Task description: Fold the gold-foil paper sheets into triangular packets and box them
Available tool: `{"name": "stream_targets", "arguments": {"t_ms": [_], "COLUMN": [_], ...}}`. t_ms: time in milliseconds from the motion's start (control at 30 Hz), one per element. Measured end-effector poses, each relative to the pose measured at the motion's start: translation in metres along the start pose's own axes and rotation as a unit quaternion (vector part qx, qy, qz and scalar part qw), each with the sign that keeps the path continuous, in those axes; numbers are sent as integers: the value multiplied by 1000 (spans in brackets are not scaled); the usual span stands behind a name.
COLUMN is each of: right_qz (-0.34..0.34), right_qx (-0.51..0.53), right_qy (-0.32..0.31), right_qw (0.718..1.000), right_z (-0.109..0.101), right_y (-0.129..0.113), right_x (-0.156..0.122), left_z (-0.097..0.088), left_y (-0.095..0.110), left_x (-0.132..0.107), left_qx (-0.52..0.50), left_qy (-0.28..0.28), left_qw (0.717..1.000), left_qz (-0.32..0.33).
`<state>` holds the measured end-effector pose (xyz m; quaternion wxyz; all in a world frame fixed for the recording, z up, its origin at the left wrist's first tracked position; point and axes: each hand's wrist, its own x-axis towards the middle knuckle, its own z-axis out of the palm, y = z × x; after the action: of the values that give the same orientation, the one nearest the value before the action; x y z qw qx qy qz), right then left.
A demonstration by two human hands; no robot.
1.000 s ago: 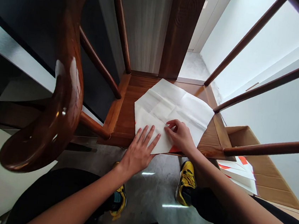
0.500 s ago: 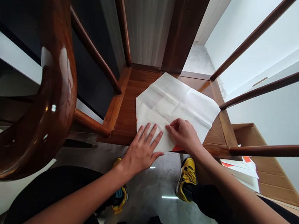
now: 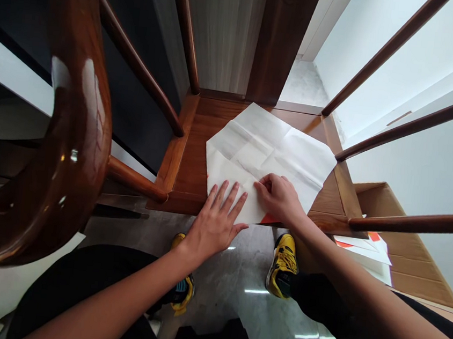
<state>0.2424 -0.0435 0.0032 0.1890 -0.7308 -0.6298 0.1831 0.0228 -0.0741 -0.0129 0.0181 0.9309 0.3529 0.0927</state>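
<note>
Already, a creased white paper sheet (image 3: 271, 152) lies on the glossy brown wooden chair seat (image 3: 188, 149), its near part turned over as a folded flap (image 3: 229, 183) with an orange-red edge (image 3: 268, 219) showing beneath, the left hand (image 3: 214, 227) pressing open and flat while the right hand (image 3: 280, 199) curls onto the flap, any pinch unclear.

Seemingly no legible writing anywhere.
</note>
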Motion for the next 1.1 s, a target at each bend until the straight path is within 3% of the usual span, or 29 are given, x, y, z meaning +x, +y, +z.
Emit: {"name": "stream_targets", "arguments": {"t_ms": [600, 800, 967, 1100], "right_qz": [1, -122, -207, -227], "right_qx": [-18, -138, -175, -178], "right_qy": [20, 88, 60, 36], "right_qw": [1000, 979, 961, 957], "right_z": [4, 9, 11, 24], "right_y": [-3, -22, -29, -31], "right_x": [1, 0, -19, -48], "left_z": [-2, -1, -7, -12], "left_y": [-6, -13, -22, -29], "left_x": [4, 11, 18, 23], "left_qx": [-31, -26, -15, -22], "left_qy": [5, -1, -16, -27], "left_qw": [999, 999, 998, 998], "left_qz": [-10, -31, -55, -61]}}
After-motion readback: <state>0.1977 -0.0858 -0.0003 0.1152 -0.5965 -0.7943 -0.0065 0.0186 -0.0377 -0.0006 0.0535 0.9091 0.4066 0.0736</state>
